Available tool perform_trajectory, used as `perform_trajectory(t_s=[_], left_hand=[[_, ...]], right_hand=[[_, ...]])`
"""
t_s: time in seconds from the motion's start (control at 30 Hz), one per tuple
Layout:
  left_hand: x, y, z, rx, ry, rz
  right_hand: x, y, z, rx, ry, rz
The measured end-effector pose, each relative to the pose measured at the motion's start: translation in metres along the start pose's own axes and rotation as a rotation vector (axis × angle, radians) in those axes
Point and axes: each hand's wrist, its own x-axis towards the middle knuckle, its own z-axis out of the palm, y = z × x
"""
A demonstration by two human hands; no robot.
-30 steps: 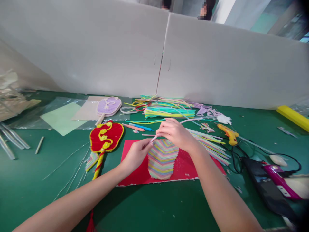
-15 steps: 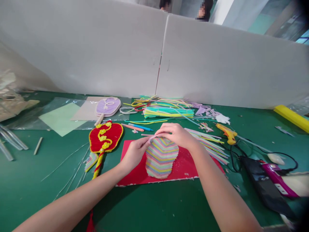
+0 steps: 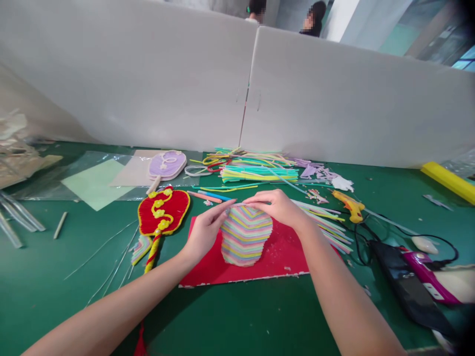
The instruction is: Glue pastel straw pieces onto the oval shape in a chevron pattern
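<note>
A rounded panel (image 3: 247, 240) of pastel pipe cleaners laid in zigzag stripes rests on a red board (image 3: 285, 252). Along its top edge runs a pale pink pipe cleaner (image 3: 239, 204). My left hand (image 3: 206, 230) pinches one end of it at the panel's upper left corner, thumb below the fingers. My right hand (image 3: 276, 206) is closed on the strip further right, its fingertips pressed together over the top edge. The fingers partly hide the panel's upper corners.
Left of the board lies a red fan (image 3: 163, 212) with yellow trim; a purple fan (image 3: 167, 165) is behind it. Bundled pipe cleaners (image 3: 260, 173) lie at the back, loose ones (image 3: 328, 222) at right. A yellow glue gun (image 3: 349, 205) and purple power strip (image 3: 430, 279) stand further right.
The striped panel has shifted slightly left and up on the board. My left fingers have straightened along the pink strip, and my hands are a little further apart.
</note>
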Motion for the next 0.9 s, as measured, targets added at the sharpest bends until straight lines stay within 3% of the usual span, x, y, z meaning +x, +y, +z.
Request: perform_trajectory(t_s=[0.4,0.9], left_hand=[[0.004,-0.011,-0.004,-0.078,0.081,-0.021],[0.007,-0.006,-0.007,-0.149,0.11,-0.069]], right_hand=[[-0.011,0.007,-0.006,0.081,0.071,0.118],[-0.032,0.015,-0.002,0.227,0.243,0.285]])
